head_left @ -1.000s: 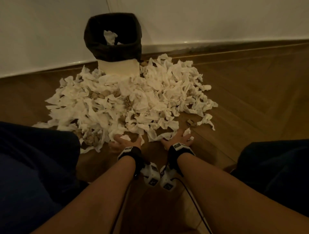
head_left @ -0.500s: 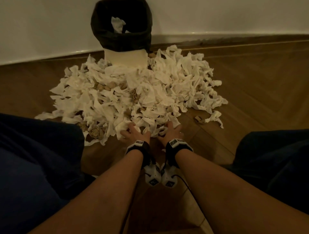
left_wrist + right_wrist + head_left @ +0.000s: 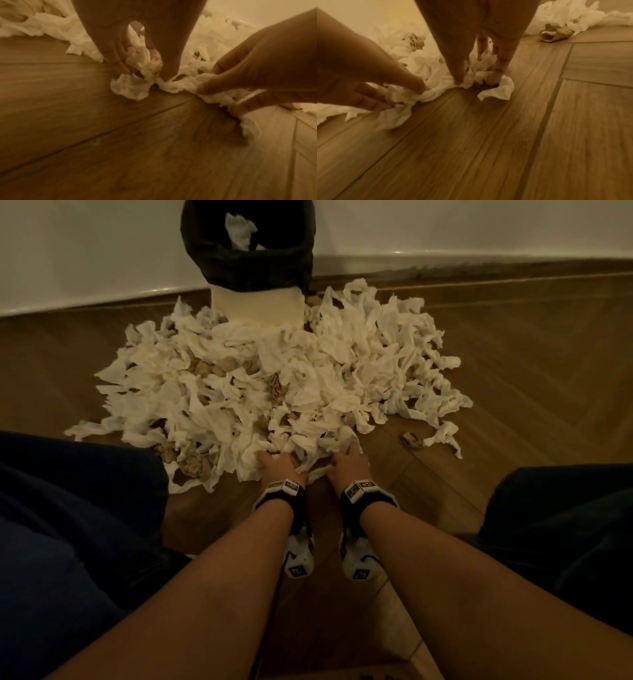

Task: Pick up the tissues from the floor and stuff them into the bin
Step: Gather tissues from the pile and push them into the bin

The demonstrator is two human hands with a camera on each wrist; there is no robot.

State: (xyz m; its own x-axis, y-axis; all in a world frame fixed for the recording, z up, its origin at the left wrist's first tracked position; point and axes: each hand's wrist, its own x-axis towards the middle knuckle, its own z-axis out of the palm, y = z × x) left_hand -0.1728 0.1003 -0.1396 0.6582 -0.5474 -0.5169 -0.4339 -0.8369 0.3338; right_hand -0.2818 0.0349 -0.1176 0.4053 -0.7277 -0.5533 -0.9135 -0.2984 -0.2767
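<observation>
1. Spreading across the wooden floor, a heap of crumpled white tissues lies in front of the bin, with its far edge against the bin's base.
2. At the near edge of the heap, the left hand has its fingers and thumb curled round a wad of tissue.
3. Just to its right, the right hand pinches another wad between thumb and fingers, low on the floor.
4. The bin, lined with a black bag, stands at the far side against the white wall and holds a few tissues.
5. A small brown scrap lies at the heap's right edge.
</observation>
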